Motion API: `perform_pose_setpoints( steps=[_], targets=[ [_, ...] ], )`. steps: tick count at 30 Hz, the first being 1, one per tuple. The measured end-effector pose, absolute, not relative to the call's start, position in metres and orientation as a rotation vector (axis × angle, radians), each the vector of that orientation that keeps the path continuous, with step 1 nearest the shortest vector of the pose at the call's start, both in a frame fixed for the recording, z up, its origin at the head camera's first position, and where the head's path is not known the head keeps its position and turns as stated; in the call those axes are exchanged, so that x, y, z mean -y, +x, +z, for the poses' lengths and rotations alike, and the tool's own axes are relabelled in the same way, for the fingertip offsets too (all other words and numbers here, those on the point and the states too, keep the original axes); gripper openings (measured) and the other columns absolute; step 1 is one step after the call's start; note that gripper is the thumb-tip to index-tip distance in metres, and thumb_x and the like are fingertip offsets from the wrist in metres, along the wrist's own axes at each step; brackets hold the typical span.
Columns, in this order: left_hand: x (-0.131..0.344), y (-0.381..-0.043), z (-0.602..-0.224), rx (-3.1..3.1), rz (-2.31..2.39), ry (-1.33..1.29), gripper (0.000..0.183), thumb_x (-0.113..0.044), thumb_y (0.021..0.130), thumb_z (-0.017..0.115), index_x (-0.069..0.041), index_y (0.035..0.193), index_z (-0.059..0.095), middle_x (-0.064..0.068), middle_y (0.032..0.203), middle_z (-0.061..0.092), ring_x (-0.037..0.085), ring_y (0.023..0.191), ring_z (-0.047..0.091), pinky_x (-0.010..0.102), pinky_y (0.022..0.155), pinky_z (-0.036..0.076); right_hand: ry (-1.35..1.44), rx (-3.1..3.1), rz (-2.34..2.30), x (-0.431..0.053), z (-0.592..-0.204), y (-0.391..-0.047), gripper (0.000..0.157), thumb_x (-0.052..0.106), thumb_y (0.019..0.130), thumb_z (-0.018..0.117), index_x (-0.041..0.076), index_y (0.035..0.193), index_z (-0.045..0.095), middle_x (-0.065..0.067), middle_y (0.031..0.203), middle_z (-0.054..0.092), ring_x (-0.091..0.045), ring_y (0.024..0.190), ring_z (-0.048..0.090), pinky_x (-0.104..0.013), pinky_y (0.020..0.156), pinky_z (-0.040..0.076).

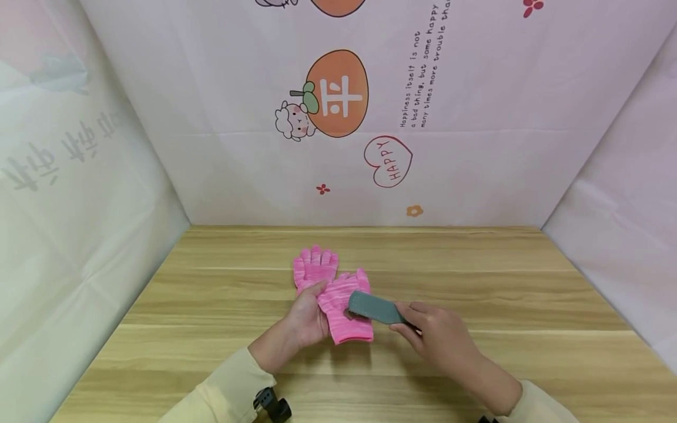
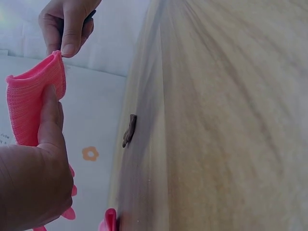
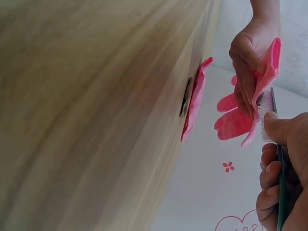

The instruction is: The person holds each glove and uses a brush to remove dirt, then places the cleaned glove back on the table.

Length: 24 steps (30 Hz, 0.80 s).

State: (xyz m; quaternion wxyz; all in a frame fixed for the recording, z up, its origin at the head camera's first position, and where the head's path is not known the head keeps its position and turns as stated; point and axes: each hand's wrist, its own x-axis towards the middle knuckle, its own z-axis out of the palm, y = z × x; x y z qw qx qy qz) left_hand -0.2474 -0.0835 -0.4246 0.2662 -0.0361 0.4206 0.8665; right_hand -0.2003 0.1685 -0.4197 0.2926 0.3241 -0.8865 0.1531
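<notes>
My left hand holds a pink striped knit glove at its side, raised off the table with its cuff toward me. My right hand grips a brush with a flat grey-green back. In the right wrist view the brush's pale bristles face the held glove and meet its surface. A small brown patch shows at the glove just under the brush head; what it is I cannot tell. Another pink glove lies flat on the table beyond my left hand, partly covered.
Wood-grain tabletop spreads under both hands. On it a small dark brown piece lies near the second glove. White printed sheets wall in the back and sides.
</notes>
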Motion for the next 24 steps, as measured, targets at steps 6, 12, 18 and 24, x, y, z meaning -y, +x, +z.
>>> perform_pose_setpoints(
  steps=[6,12,18,24],
  targets=[
    [0.084,-0.247,-0.425,-1.107,2.345,-0.076,0.053,-0.033,0.106,0.022,0.000,0.148,0.031,0.020,0.139,0.048,0.034,0.126,0.048,0.045,0.102,0.044,0.880,2.329,0.479,-0.169,-0.421,-0.201,0.036,0.028,0.080,0.079,0.005,0.107,0.074,-0.001,0.083,0.069,-0.001,0.058,0.049,-0.016,0.048,0.042],
    [0.081,-0.246,-0.426,-1.103,2.343,-0.089,0.054,-0.032,0.106,0.022,0.002,0.146,0.031,0.022,0.142,0.043,0.036,0.129,0.044,0.045,0.103,0.042,0.914,2.285,0.532,-0.162,-0.417,-0.202,0.035,0.035,0.087,0.073,0.005,0.105,0.073,0.003,0.079,0.065,-0.001,0.058,0.044,-0.014,0.048,0.039],
    [0.079,-0.245,-0.427,-1.094,2.323,-0.058,0.053,-0.031,0.106,0.021,-0.003,0.150,0.030,0.023,0.144,0.041,0.037,0.130,0.042,0.047,0.105,0.039,0.899,2.321,0.526,-0.158,-0.413,-0.203,0.033,0.025,0.080,0.080,0.004,0.105,0.074,0.002,0.078,0.064,-0.001,0.058,0.042,-0.014,0.048,0.037],
    [0.080,-0.245,-0.426,-1.111,2.324,-0.069,0.054,-0.032,0.106,0.022,0.000,0.148,0.030,0.024,0.144,0.040,0.038,0.130,0.042,0.047,0.105,0.040,0.908,2.316,0.493,-0.158,-0.414,-0.205,0.035,0.023,0.077,0.082,0.003,0.105,0.074,0.002,0.077,0.064,-0.001,0.058,0.042,-0.015,0.048,0.038]
  ],
)
